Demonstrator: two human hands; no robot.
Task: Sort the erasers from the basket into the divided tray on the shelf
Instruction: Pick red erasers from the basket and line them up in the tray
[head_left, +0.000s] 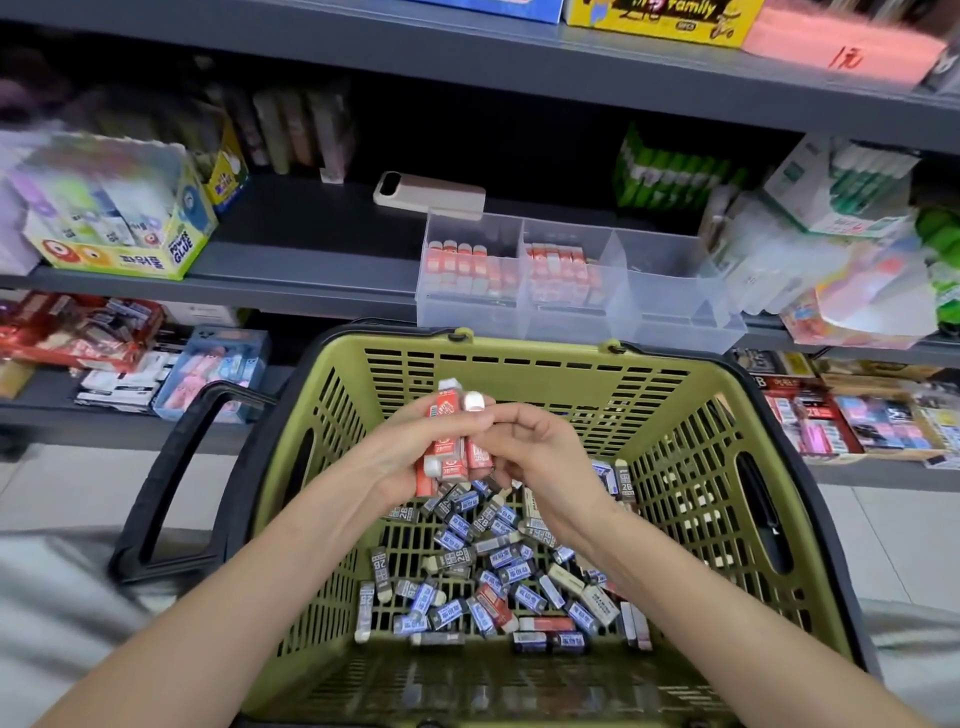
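Grip: your left hand (415, 447) was closed round a small bundle of red-sleeved erasers (451, 441) at the centre of the frame, and your right hand (524, 441) pinched at the same bundle from the other side, fingertips touching it.
Why held so: you were likely squaring the erasers into one stack, so that they could go into a compartment together — that is a judgement, not something visible.
Basket: the green basket (691, 395) sat below your hands, filling the lower middle of the frame, its black handle (166, 467) folded out to the left.
Loose erasers: a heap (493, 566) lay on the basket floor, mostly blue and grey sleeves, with a few red ones among them.
Tray: the clear divided tray (670, 322) stood on the shelf edge at upper centre-right, just above the basket's far rim.
Compartments: the two left sections already held upright rows of red erasers; the right section looked empty.
Progress: by my reading, red was nearly sorted and the other colours were not yet begun.
Phone: a phone (431, 195) lay flat on the shelf behind the tray.
Hard to make out: the count in your bundle — your fingers covered part of it.
Cut off or blurred: the shelf goods at the frame's edges were smeared, and both forearms ran out of the bottom corners.
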